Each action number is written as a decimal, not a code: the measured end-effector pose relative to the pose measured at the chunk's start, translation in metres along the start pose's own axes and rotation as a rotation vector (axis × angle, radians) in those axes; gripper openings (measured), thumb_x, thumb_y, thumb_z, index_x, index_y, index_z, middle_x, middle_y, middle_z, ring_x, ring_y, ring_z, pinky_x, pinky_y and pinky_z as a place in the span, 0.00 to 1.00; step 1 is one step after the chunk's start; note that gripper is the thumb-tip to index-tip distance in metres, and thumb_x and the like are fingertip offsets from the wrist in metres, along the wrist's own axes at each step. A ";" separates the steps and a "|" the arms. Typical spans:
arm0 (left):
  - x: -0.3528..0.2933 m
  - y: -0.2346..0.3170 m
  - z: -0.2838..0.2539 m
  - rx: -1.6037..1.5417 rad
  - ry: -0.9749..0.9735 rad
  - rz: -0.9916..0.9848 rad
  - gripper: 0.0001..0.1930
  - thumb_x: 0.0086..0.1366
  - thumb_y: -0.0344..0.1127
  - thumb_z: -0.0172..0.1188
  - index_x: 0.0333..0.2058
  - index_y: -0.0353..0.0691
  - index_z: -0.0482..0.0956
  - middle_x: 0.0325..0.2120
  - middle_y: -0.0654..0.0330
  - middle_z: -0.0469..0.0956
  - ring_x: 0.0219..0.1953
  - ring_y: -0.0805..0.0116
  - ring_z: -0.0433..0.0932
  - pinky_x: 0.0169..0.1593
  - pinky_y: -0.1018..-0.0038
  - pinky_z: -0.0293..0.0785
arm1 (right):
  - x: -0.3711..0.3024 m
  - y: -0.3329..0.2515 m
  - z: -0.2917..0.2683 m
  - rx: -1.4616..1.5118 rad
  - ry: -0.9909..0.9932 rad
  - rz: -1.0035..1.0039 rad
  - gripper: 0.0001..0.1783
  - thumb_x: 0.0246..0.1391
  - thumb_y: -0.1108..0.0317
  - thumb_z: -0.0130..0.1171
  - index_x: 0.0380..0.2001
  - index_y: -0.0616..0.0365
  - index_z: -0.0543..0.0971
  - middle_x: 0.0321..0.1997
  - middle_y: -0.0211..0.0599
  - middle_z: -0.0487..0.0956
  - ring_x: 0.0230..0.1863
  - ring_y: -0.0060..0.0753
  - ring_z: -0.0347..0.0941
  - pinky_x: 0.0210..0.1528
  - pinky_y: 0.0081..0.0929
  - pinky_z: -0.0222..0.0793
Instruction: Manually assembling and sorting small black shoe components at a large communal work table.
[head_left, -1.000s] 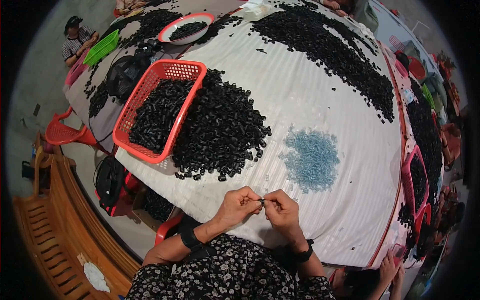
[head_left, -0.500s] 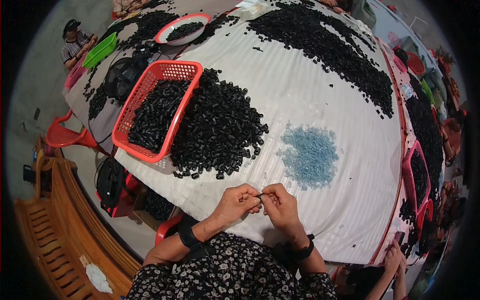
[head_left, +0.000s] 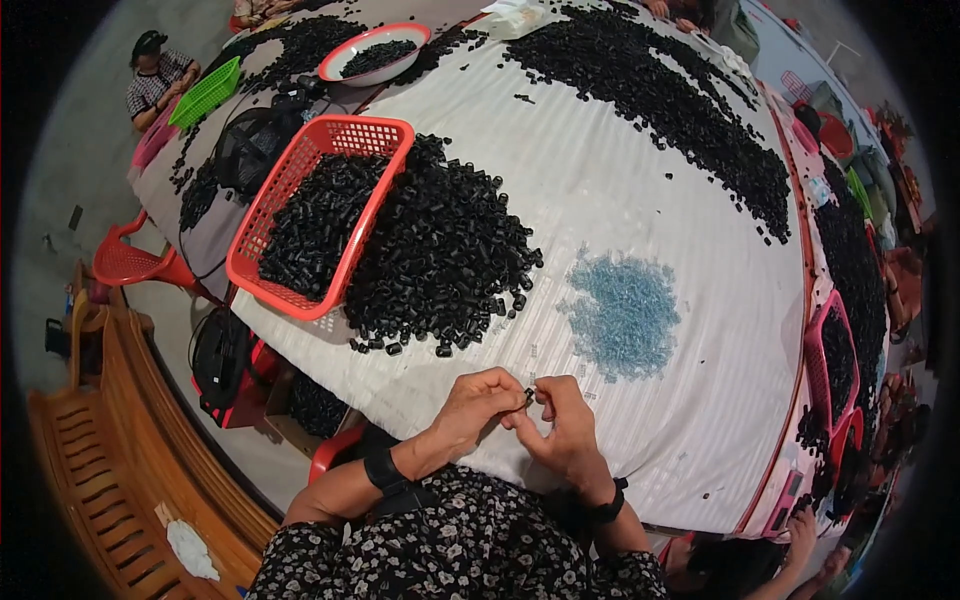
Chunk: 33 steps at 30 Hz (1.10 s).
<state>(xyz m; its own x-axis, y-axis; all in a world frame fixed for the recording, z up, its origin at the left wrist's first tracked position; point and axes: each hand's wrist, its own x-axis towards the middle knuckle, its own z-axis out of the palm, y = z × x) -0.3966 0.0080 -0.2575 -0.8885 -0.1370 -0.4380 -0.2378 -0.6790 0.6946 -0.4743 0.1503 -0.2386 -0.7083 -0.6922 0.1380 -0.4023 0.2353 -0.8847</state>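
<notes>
At the near edge of the white-covered table my two hands come together. My left hand (head_left: 478, 408) is closed, pinching a small black cylindrical piece (head_left: 529, 395) between thumb and fingertips. Right beside it my right hand (head_left: 562, 425) has its curled fingers at the piece and its thumb held apart from them, below the piece. Ahead and to the left spreads a heap of short black tubular pieces (head_left: 445, 250). A pile of small clear bluish pieces (head_left: 622, 315) lies ahead and to the right, with a few scattered near my hands.
A red plastic basket (head_left: 392, 200) of black pieces stands against the heap. Farther off are a red-rimmed basin (head_left: 420, 38), a green basket (head_left: 207, 92) and a long band of black pieces (head_left: 650, 100). A wooden bench (head_left: 110, 450) is at left. Other people sit around the table.
My right thumb has moved away from its fingers and down, while my left hand keeps its pinch. The black piece shows more between my hands. A co-worker's hands at lower right have moved.
</notes>
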 end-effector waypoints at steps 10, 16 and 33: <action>0.000 0.008 0.011 0.089 0.061 0.019 0.04 0.58 0.24 0.53 0.27 0.31 0.76 0.26 0.59 0.76 0.29 0.74 0.74 0.37 0.79 0.71 | 0.006 0.005 0.013 -0.595 0.056 -0.300 0.15 0.39 0.63 0.63 0.21 0.56 0.67 0.22 0.34 0.65 0.23 0.33 0.66 0.21 0.29 0.65; 0.003 0.008 0.011 0.110 0.074 -0.051 0.05 0.56 0.24 0.53 0.24 0.31 0.76 0.24 0.59 0.76 0.28 0.74 0.73 0.36 0.80 0.71 | 0.003 0.009 0.016 -0.574 0.082 -0.297 0.15 0.38 0.65 0.65 0.21 0.57 0.68 0.20 0.34 0.65 0.21 0.34 0.67 0.20 0.29 0.64; 0.002 0.013 0.008 0.171 0.016 -0.071 0.05 0.59 0.27 0.56 0.30 0.31 0.78 0.27 0.62 0.76 0.29 0.78 0.72 0.35 0.82 0.69 | 0.002 0.009 0.016 -0.640 0.085 -0.290 0.14 0.38 0.64 0.64 0.21 0.55 0.67 0.20 0.33 0.65 0.20 0.33 0.67 0.19 0.28 0.64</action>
<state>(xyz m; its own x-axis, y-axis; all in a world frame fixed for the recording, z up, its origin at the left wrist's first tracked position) -0.4045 0.0044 -0.2446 -0.8608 -0.1053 -0.4979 -0.3646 -0.5550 0.7477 -0.4698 0.1404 -0.2538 -0.5533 -0.7380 0.3863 -0.8252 0.4223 -0.3751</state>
